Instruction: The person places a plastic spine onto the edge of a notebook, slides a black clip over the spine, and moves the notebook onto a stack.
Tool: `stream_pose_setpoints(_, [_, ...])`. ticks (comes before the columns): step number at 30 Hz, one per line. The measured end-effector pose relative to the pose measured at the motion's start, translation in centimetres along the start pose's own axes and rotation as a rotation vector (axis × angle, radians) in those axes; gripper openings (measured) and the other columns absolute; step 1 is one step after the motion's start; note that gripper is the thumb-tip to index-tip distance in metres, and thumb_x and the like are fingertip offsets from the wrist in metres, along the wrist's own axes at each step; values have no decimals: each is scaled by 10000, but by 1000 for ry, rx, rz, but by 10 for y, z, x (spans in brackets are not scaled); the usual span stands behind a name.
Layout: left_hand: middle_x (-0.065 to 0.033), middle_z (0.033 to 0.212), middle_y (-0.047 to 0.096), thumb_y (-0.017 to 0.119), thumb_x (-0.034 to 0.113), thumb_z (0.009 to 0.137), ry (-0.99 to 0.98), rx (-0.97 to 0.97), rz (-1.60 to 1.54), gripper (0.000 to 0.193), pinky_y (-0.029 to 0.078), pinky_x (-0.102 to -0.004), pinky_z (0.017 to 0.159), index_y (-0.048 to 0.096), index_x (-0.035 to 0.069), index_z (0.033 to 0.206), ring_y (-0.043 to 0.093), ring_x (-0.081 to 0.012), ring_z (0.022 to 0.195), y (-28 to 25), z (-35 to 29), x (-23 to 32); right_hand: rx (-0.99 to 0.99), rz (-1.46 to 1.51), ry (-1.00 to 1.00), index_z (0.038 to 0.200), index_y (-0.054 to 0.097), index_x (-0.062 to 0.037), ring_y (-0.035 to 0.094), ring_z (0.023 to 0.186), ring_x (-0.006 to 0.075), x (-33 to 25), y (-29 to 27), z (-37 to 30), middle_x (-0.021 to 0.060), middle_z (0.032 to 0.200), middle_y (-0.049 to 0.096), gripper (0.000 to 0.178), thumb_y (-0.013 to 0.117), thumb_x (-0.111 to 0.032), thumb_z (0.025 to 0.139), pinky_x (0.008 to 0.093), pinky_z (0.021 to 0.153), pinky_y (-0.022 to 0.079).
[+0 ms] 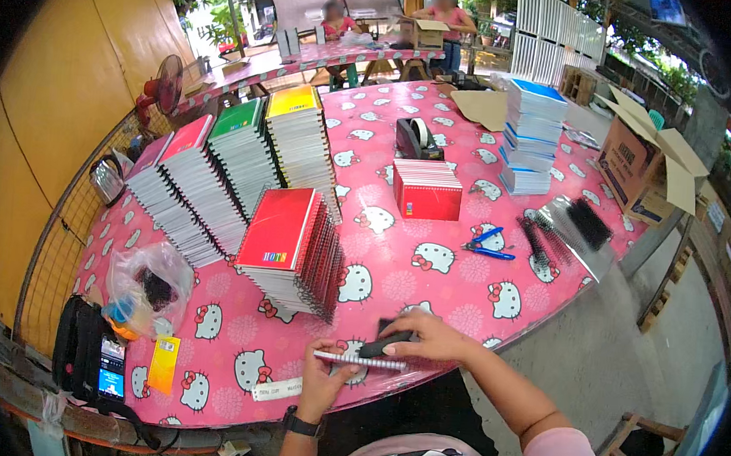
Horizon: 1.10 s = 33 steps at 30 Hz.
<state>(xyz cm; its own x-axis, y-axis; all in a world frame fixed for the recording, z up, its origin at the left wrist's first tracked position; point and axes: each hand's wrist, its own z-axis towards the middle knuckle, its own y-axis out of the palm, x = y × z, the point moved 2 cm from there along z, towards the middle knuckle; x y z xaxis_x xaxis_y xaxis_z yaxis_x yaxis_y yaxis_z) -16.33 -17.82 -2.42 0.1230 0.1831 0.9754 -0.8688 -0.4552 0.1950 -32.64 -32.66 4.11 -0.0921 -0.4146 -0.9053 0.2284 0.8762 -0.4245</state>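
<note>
Near the table's front edge, my left hand grips a thin notebook, which stands on edge with its bound side up. My right hand is closed around a dark grey object that touches or nearly touches the notebook's edge; its kind is hard to make out. A stack of red spiral notebooks stands just beyond my left hand. Blue-handled cutters lie beyond my right hand, beside black wire binding spirals. A white paper strip lies left of my left wrist.
Tall stacks of yellow, green and pink notebooks stand at left. Red notebooks, a tape dispenser and a blue-topped stack are farther back. A plastic bag and phone lie at left. Two people work behind.
</note>
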Motion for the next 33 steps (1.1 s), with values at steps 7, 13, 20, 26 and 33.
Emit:
stream_pose_setpoints(7, [-43, 915, 477, 740, 45, 710, 2, -112, 8, 406, 405, -288, 833, 420, 58, 959, 475, -133, 903, -3, 5, -8, -48, -35, 159, 1101, 612, -55, 563, 975, 195, 6, -14, 12, 92, 1033, 628, 448, 632, -382, 795, 346, 881, 411])
stream_pose_setpoints(13, [-38, 901, 479, 749, 33, 686, 104, -154, 61, 408, 389, -307, 857, 417, 73, 919, 464, -144, 909, -3, 3, -5, 14, 128, -8, 1029, 638, -14, 577, 965, 231, -8, -5, 9, 143, 1000, 635, 423, 627, -363, 790, 352, 863, 417])
stream_pose_setpoints(20, [-31, 909, 467, 749, 19, 678, 21, -139, 33, 416, 376, -292, 874, 417, 78, 921, 456, -140, 930, -3, 1, -7, -41, 240, -126, 1025, 651, -55, 530, 990, 282, -16, 4, 11, 149, 1052, 599, 419, 632, -390, 774, 366, 898, 376])
stream_pose_setpoints(26, [-49, 970, 480, 716, 61, 738, 77, -135, 60, 375, 378, -286, 863, 424, 56, 974, 451, -137, 938, -8, 0, -9, -2, 106, -120, 1076, 626, -63, 489, 1071, 277, -28, 9, 12, 162, 1132, 560, 423, 657, -348, 765, 386, 922, 367])
stream_pose_setpoints(33, [-101, 827, 540, 499, 249, 911, 65, -51, 331, 248, 420, -304, 711, 497, 9, 974, 532, -174, 790, 7, 8, 37, 562, -873, 161, 1134, 580, -74, 448, 1118, 345, 26, -47, -13, 162, 1175, 537, 469, 663, -347, 761, 449, 948, 358])
